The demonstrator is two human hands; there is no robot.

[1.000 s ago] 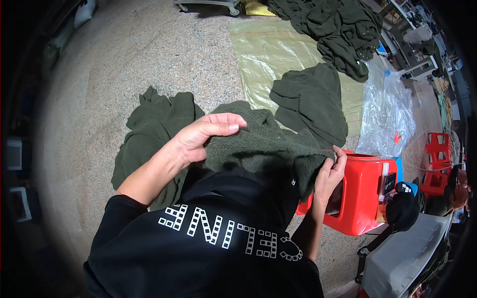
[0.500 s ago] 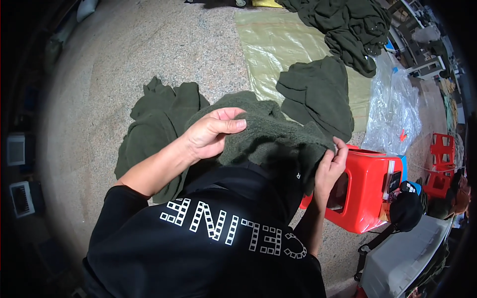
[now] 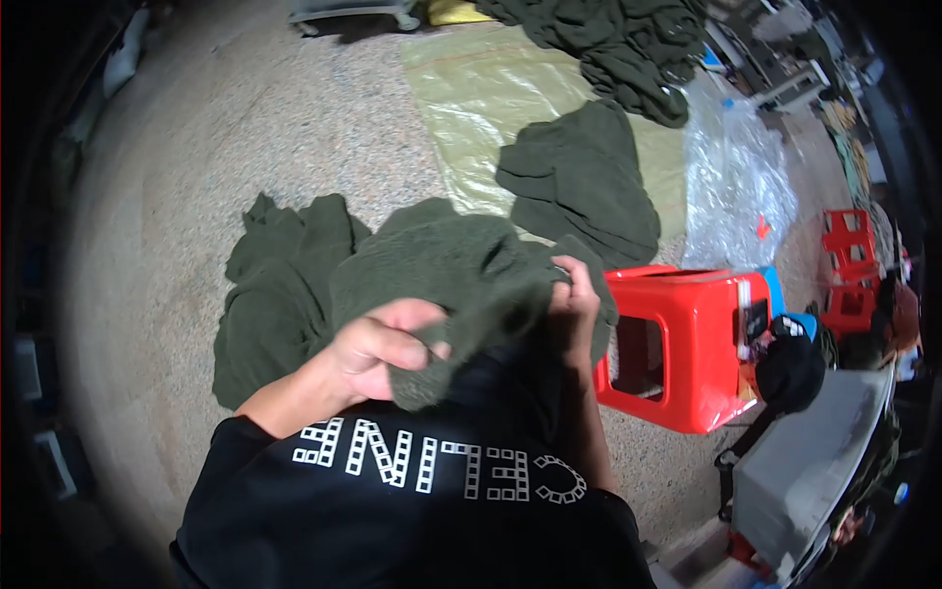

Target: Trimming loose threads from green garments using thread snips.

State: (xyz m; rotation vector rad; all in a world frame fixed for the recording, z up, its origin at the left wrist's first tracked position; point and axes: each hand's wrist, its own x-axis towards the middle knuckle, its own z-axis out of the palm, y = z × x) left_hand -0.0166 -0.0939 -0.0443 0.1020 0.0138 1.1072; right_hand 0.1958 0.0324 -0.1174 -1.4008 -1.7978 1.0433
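A dark green knitted garment (image 3: 432,255) lies bunched across my lap. My left hand (image 3: 383,346) grips its near edge between thumb and fingers, with a flap of the cloth hanging below them. Farther right, my right hand (image 3: 577,299) is closed on another part of the garment; its fingers are slightly blurred and partly hidden by the cloth. Another green garment (image 3: 275,294) is heaped on my left side, touching or running under the held one; I cannot tell which. Ahead, a folded green garment (image 3: 584,187) rests at the edge of a yellowish plastic sheet (image 3: 461,88).
To my right stands a red plastic stool (image 3: 677,363), with a black cap (image 3: 790,373) beside it. A grey bin (image 3: 814,461) is at the lower right. Clear plastic wrap (image 3: 736,187) and a large green garment pile (image 3: 618,49) lie beyond. A wheeled cart (image 3: 353,12) stands far ahead.
Both hands have shifted, the left one down toward my body and the right one leftward. The garment's edge is now folded over toward me. The whole view has turned slightly.
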